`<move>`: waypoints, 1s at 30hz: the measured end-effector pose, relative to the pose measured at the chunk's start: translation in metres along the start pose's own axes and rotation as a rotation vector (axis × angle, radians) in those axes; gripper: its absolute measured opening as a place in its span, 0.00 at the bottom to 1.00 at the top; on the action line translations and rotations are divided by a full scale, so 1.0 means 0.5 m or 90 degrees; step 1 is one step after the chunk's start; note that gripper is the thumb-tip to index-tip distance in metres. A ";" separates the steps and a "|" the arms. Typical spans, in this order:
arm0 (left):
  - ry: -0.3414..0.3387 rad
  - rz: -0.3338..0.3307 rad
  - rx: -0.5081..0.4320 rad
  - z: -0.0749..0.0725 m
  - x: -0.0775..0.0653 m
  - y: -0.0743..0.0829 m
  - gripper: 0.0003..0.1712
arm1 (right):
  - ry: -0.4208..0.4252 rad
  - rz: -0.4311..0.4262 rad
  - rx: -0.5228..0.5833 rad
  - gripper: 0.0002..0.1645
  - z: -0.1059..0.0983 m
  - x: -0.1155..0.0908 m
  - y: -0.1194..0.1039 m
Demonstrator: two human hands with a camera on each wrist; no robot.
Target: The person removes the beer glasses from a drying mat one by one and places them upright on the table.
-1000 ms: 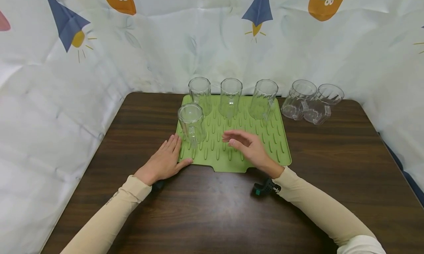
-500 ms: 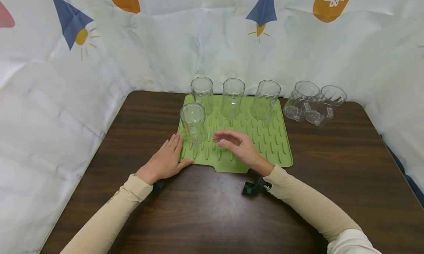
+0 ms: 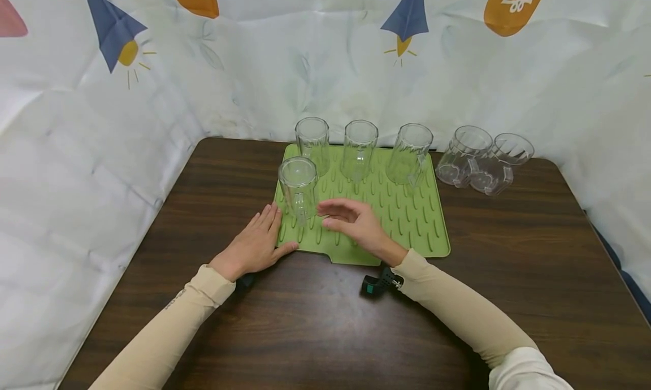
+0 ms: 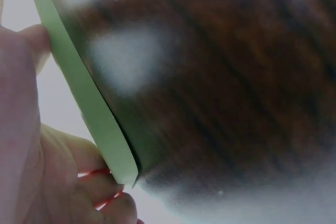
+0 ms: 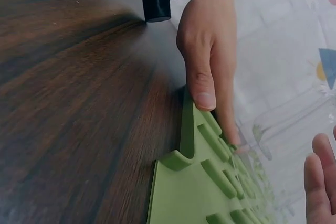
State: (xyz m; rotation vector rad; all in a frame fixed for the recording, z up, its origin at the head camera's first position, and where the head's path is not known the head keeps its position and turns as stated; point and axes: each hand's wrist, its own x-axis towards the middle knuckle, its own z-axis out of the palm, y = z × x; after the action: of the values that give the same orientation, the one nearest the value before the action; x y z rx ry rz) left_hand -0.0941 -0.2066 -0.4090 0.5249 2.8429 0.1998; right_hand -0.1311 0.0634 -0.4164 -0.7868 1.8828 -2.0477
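Note:
My left hand (image 3: 252,243) rests flat at the left front corner of a green ribbed drying mat (image 3: 414,229), fingers along its side and thumb at its front edge. In the left wrist view, the fingers touch the mat's edge (image 4: 86,95). A clear glass mug (image 3: 298,189) stands on the mat just beyond that hand, its handle facing me. My right hand (image 3: 356,225) hovers over the mat to the right of this mug, fingers loosely curved, holding nothing. Whether its fingertips touch the mug is unclear. In the right wrist view, only its fingertips (image 5: 319,182) show.
Along the mat's back edge stand three more glass mugs, a left one (image 3: 312,144), a middle one (image 3: 359,150) and a right one (image 3: 409,152). Two others (image 3: 463,155) stand close together on the dark wooden table (image 3: 508,254), right of the mat. A printed white curtain (image 3: 264,68) hangs behind.
My right hand has moved left across the mat, closer to the front mug. The left hand stays at the mat's corner. The head view has shifted slightly.

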 end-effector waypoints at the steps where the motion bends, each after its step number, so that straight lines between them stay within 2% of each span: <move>1: 0.000 -0.001 0.000 0.000 0.000 0.000 0.54 | -0.003 0.001 0.003 0.27 0.002 0.002 0.001; 9: 0.001 -0.004 0.002 -0.002 -0.002 0.001 0.54 | -0.033 0.007 -0.022 0.29 0.018 0.016 0.013; 30: 0.006 -0.001 0.007 -0.003 -0.002 0.004 0.54 | -0.053 0.023 -0.033 0.28 0.050 0.043 0.028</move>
State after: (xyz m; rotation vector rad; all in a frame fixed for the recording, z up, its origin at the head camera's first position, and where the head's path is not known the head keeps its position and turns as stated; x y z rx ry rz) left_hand -0.0930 -0.2051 -0.4069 0.5253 2.8552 0.1861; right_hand -0.1375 0.0291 -0.4251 -0.8308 1.8973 -1.9208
